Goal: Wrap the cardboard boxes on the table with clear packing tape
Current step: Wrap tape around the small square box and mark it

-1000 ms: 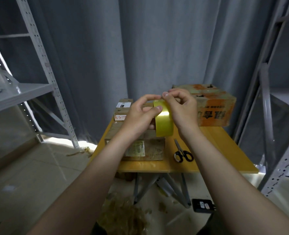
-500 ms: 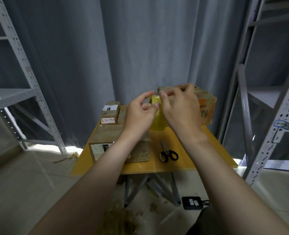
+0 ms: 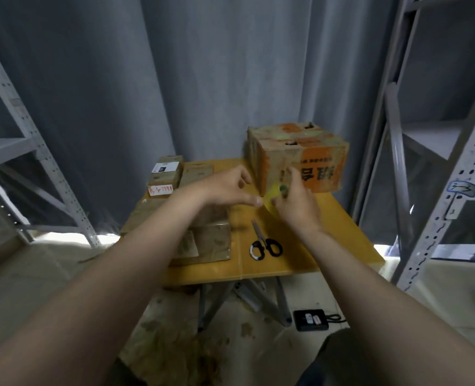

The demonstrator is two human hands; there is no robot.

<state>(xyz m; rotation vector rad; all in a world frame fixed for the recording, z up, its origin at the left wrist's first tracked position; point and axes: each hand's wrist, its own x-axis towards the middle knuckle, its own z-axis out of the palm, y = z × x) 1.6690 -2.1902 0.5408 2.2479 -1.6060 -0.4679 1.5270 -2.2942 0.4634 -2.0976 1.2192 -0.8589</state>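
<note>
Over the yellow table (image 3: 308, 263), my right hand (image 3: 297, 204) grips a yellowish roll of packing tape (image 3: 272, 194), just in front of the large orange cardboard box (image 3: 300, 157). My left hand (image 3: 225, 188) is right beside the roll, its thumb tip at the roll's left edge and its fingers curled above. Whether it pinches the tape's loose end is blurred. Flat brown boxes (image 3: 208, 240) lie under my left forearm. Behind them, small labelled boxes (image 3: 165, 174) are stacked at the table's back left.
Black-handled scissors (image 3: 264, 243) lie on the table between the flat boxes and my right forearm. Grey metal shelving stands to the left (image 3: 44, 168) and right (image 3: 437, 190). A black device (image 3: 311, 320) and brown scraps (image 3: 175, 352) lie on the floor under the table.
Both hands have come down with the tape roll from chest height to just above the table, in front of the orange box. The camera view has tilted downward.
</note>
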